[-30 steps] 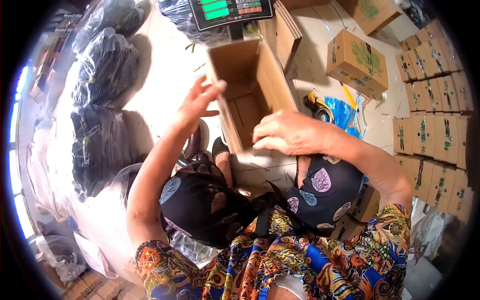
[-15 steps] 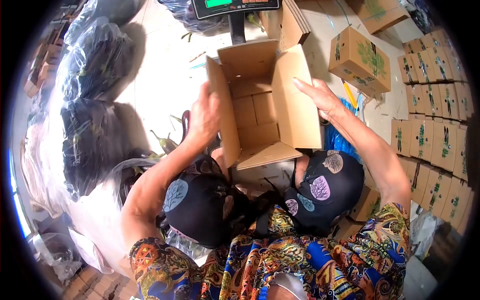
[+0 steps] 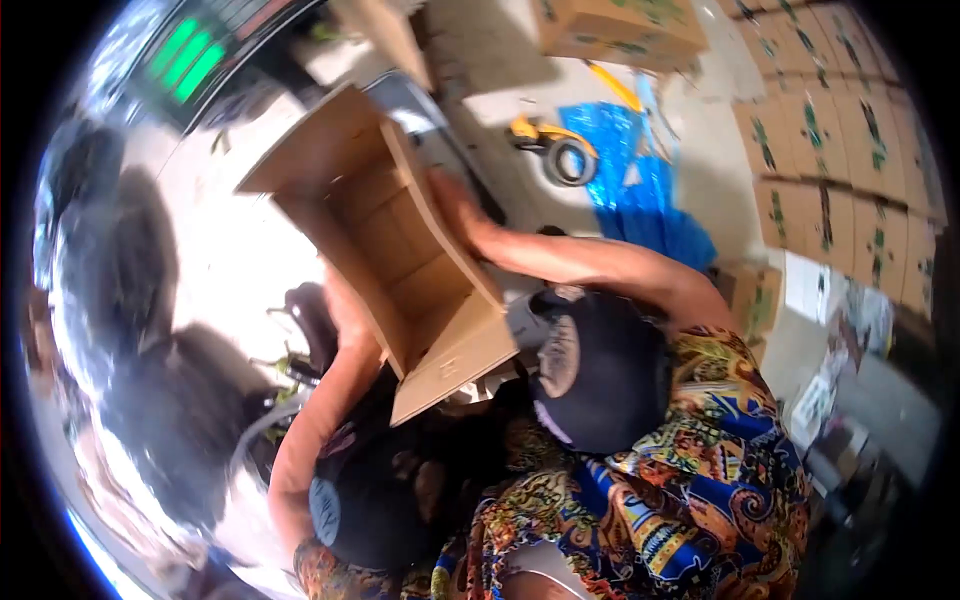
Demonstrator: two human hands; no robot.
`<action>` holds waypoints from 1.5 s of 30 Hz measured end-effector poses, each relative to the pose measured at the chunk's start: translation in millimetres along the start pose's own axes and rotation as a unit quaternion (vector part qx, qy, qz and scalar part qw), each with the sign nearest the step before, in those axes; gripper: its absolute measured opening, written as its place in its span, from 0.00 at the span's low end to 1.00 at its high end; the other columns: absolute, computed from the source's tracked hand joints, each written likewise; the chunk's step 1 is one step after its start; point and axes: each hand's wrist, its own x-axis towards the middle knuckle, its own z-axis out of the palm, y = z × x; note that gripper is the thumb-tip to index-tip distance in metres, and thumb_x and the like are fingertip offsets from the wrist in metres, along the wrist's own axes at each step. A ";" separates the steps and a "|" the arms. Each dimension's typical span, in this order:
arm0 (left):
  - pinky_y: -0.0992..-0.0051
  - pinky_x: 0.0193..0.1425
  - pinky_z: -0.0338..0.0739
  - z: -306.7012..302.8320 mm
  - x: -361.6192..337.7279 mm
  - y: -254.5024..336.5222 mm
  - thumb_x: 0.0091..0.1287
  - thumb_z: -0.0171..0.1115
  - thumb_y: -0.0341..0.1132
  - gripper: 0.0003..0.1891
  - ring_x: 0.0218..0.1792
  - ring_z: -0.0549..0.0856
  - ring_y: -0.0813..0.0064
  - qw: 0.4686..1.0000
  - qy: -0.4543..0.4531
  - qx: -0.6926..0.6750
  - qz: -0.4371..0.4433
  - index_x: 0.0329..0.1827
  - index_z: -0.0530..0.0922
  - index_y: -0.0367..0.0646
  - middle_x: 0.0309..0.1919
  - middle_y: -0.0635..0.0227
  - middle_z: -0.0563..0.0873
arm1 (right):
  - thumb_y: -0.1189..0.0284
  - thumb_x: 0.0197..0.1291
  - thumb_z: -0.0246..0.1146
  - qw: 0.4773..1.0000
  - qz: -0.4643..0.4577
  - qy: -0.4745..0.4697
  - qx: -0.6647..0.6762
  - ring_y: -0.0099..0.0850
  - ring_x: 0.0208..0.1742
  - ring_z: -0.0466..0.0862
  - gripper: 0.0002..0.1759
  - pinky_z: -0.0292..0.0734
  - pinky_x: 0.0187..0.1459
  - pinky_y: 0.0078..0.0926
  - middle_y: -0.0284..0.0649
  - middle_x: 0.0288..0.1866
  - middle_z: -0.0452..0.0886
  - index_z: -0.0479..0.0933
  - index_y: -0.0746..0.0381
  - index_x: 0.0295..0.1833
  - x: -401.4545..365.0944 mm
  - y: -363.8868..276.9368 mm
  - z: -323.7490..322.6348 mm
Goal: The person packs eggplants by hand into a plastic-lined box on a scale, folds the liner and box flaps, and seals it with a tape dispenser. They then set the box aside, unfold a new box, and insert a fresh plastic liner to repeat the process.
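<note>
An open cardboard box (image 3: 400, 255) is tilted between my two hands, with its inside facing me and no contents showing. Its far flap (image 3: 310, 140) and near flap (image 3: 450, 365) spread outward. My left hand (image 3: 345, 305) presses on the left outer wall, its fingers mostly hidden behind the cardboard. Against the right outer wall is my right hand (image 3: 458, 208), fingertips out of sight. A scale display (image 3: 185, 60) with green lit bars stands beyond the box, and a dark grey flat edge (image 3: 430, 115) shows behind it.
At the right are stacked cardboard boxes (image 3: 820, 130) with green print. A blue plastic sheet (image 3: 625, 180) lies beside a yellow-handled tape dispenser (image 3: 555, 145). Another printed box (image 3: 620, 30) sits at the top. Dark filled plastic bags (image 3: 120, 260) line the left, near eggplants (image 3: 310, 325).
The view has swung, and the box has turned and tipped leftward. My right hand has moved from the right flap's edge to the outer side wall. Both hands remain on the box.
</note>
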 end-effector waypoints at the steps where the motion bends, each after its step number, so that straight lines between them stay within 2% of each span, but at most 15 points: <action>1: 0.74 0.57 0.71 -12.4 1.6 -26.2 0.78 0.41 0.51 0.22 0.50 0.77 0.72 0.995 -0.026 -0.087 0.029 0.57 0.75 0.43 0.49 0.67 0.79 | 0.48 0.70 0.44 0.999 -0.038 0.002 -0.037 0.38 0.58 0.77 0.32 0.67 0.59 0.35 0.50 0.56 0.81 0.77 0.65 0.55 2.4 5.1 -5.8; 2: 0.74 0.55 0.73 -26.1 4.1 -52.3 0.79 0.41 0.50 0.22 0.49 0.78 0.71 0.960 -0.089 -0.261 0.055 0.57 0.75 0.43 0.49 0.67 0.79 | 0.47 0.70 0.44 0.994 -0.099 0.015 -0.045 0.39 0.58 0.78 0.33 0.68 0.59 0.35 0.49 0.56 0.81 0.76 0.65 0.57 -11.4 -12.0 -10.0; 3: 0.74 0.54 0.74 -29.7 3.1 -64.2 0.78 0.41 0.50 0.22 0.49 0.79 0.70 0.818 -0.125 -0.553 -0.097 0.57 0.74 0.42 0.49 0.66 0.80 | 0.45 0.70 0.41 0.988 -0.012 0.070 -0.137 0.44 0.60 0.77 0.36 0.67 0.61 0.39 0.51 0.58 0.80 0.75 0.65 0.61 -45.9 -61.7 -12.6; 4: 0.73 0.53 0.75 -29.3 -0.1 -74.5 0.78 0.40 0.51 0.23 0.49 0.80 0.70 0.567 -0.161 -0.775 -0.228 0.58 0.74 0.41 0.50 0.65 0.80 | 0.46 0.71 0.43 0.977 0.011 0.079 -0.196 0.40 0.55 0.79 0.34 0.71 0.56 0.37 0.50 0.54 0.82 0.77 0.64 0.58 -45.1 -56.0 -30.0; 6: 0.72 0.52 0.77 -21.3 -9.8 -84.8 0.78 0.40 0.52 0.25 0.49 0.81 0.68 -0.116 -0.194 -0.894 -0.387 0.59 0.73 0.39 0.51 0.63 0.81 | 0.53 0.74 0.46 0.939 0.166 0.070 -0.294 0.36 0.55 0.81 0.26 0.77 0.48 0.33 0.51 0.53 0.82 0.80 0.61 0.57 -49.3 -65.2 -71.2; 8: 0.71 0.55 0.75 -2.6 -30.0 -82.9 0.77 0.41 0.55 0.29 0.51 0.80 0.68 0.011 -0.148 -0.919 -0.364 0.63 0.70 0.38 0.51 0.61 0.80 | 0.60 0.68 0.59 0.974 -0.043 0.112 -0.191 0.29 0.36 0.84 0.17 0.78 0.39 0.29 0.40 0.35 0.85 0.81 0.64 0.47 -66.6 -29.5 -137.2; 12: 0.72 0.59 0.70 11.3 -46.2 -100.2 0.75 0.51 0.48 0.27 0.50 0.76 0.72 0.249 -0.098 -0.886 -0.379 0.68 0.65 0.35 0.45 0.65 0.77 | 0.61 0.59 0.67 0.842 -0.077 0.334 -0.416 0.33 0.44 0.85 0.16 0.79 0.46 0.31 0.43 0.42 0.86 0.82 0.62 0.46 -139.7 -3.0 -273.5; 14: 0.69 0.60 0.72 15.6 -46.7 -111.0 0.73 0.54 0.44 0.25 0.51 0.77 0.72 0.227 -0.080 -0.892 -0.384 0.66 0.69 0.37 0.46 0.66 0.77 | 0.61 0.52 0.71 0.756 -0.079 0.407 -0.506 0.44 0.49 0.82 0.19 0.77 0.51 0.37 0.46 0.47 0.83 0.81 0.61 0.46 -169.0 39.3 -338.4; 21: 0.66 0.62 0.73 37.7 -47.7 -150.7 0.72 0.55 0.41 0.19 0.56 0.79 0.66 0.248 -0.094 -0.905 -0.332 0.60 0.76 0.39 0.55 0.62 0.80 | 0.61 0.55 0.68 0.773 0.213 0.378 -0.463 0.46 0.46 0.83 0.16 0.77 0.48 0.41 0.47 0.41 0.84 0.80 0.60 0.44 -237.3 113.7 -395.1; 27: 0.68 0.63 0.70 14.8 -39.1 -185.9 0.72 0.56 0.43 0.19 0.57 0.78 0.68 0.272 -0.104 -0.905 -0.310 0.59 0.75 0.41 0.55 0.63 0.80 | 0.64 0.62 0.62 0.817 0.039 0.517 -0.253 0.37 0.37 0.81 0.11 0.75 0.44 0.34 0.42 0.34 0.83 0.79 0.61 0.42 -251.6 100.6 -388.7; 30: 0.69 0.62 0.70 5.9 -33.6 -197.2 0.72 0.55 0.44 0.20 0.57 0.78 0.70 0.272 -0.090 -0.911 -0.297 0.59 0.75 0.41 0.54 0.64 0.80 | 0.65 0.66 0.60 0.790 0.009 0.522 -0.321 0.30 0.34 0.77 0.10 0.73 0.41 0.30 0.37 0.32 0.79 0.77 0.61 0.40 -256.9 81.7 -383.4; 35: 0.76 0.56 0.74 -34.8 -11.8 -226.6 0.74 0.53 0.41 0.18 0.50 0.81 0.75 0.294 -0.083 -0.924 -0.229 0.58 0.77 0.39 0.50 0.66 0.82 | 0.66 0.69 0.59 0.875 -0.008 0.480 0.058 0.25 0.35 0.76 0.08 0.73 0.39 0.26 0.32 0.36 0.80 0.78 0.58 0.46 -248.9 53.1 -378.3; 38: 0.78 0.52 0.75 -103.6 6.2 -246.8 0.74 0.54 0.39 0.16 0.45 0.83 0.78 0.314 -0.063 -0.927 -0.193 0.56 0.78 0.37 0.45 0.67 0.85 | 0.65 0.68 0.60 0.887 0.021 0.321 0.330 0.27 0.43 0.82 0.14 0.79 0.46 0.27 0.36 0.44 0.83 0.77 0.61 0.53 -258.7 -53.1 -333.0; 41: 0.78 0.52 0.74 -152.6 25.5 -255.3 0.70 0.54 0.34 0.15 0.46 0.83 0.76 0.295 -0.023 -0.953 -0.067 0.54 0.78 0.34 0.46 0.65 0.85 | 0.67 0.66 0.62 0.938 0.001 0.053 0.341 0.30 0.49 0.84 0.19 0.82 0.50 0.30 0.40 0.50 0.83 0.75 0.67 0.56 -270.3 -129.9 -291.8; 45: 0.71 0.62 0.72 -181.4 61.1 -221.0 0.66 0.64 0.38 0.24 0.58 0.80 0.67 0.275 0.023 -0.953 0.126 0.62 0.75 0.35 0.55 0.55 0.82 | 0.69 0.67 0.59 0.949 -0.186 -0.058 0.248 0.30 0.51 0.84 0.20 0.83 0.51 0.28 0.41 0.53 0.82 0.72 0.64 0.63 -239.1 -205.2 -216.9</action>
